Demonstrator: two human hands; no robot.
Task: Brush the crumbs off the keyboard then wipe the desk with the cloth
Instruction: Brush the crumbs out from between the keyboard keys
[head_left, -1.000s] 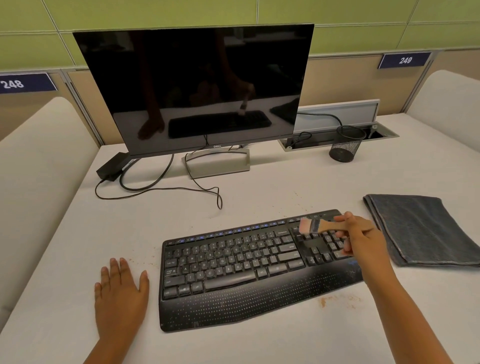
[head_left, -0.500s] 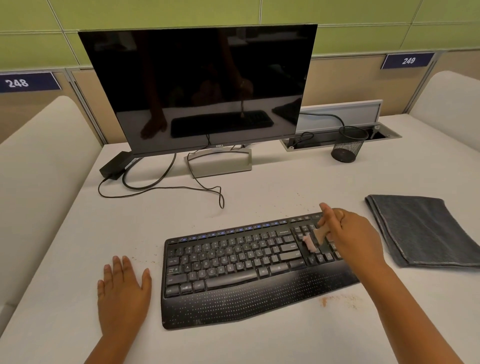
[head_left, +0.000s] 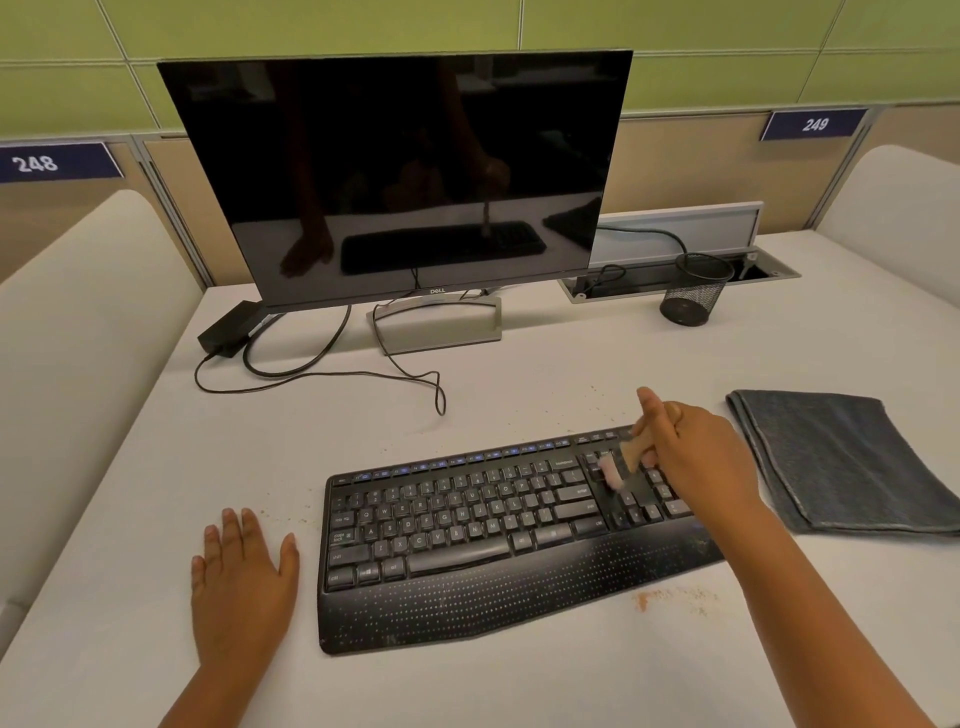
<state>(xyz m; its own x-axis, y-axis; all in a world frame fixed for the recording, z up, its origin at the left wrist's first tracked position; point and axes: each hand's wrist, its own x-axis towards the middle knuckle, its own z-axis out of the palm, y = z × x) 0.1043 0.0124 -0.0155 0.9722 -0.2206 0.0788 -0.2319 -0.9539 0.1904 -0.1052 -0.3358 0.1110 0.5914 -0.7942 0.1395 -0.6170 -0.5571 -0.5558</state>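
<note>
Small wooden-handled brush (head_left: 618, 464) swung since earlier from level to bristles-down on black keyboard (head_left: 483, 540) right end, right hand (head_left: 696, 457) gripping it, left hand (head_left: 241, 587) flat on white desk (head_left: 467, 389) beside keyboard's left edge, folded grey cloth (head_left: 852, 462) near right edge, bare desk behind.

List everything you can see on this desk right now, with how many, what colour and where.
monitor: one, black, back centre, screen dark
power brick: one, black, left of monitor stand
loose cable: one, black, in front of stand
mesh cup: one, black, back right
keyboard: one, black, front centre
crumbs: scattered, orange-brown, around keyboard
cloth: one, dark grey, folded, right of keyboard
brush: one, wooden handle, pale bristles, on right keys
desk: one, white
left hand: flat on desk, left of keyboard
right hand: grips brush
</note>
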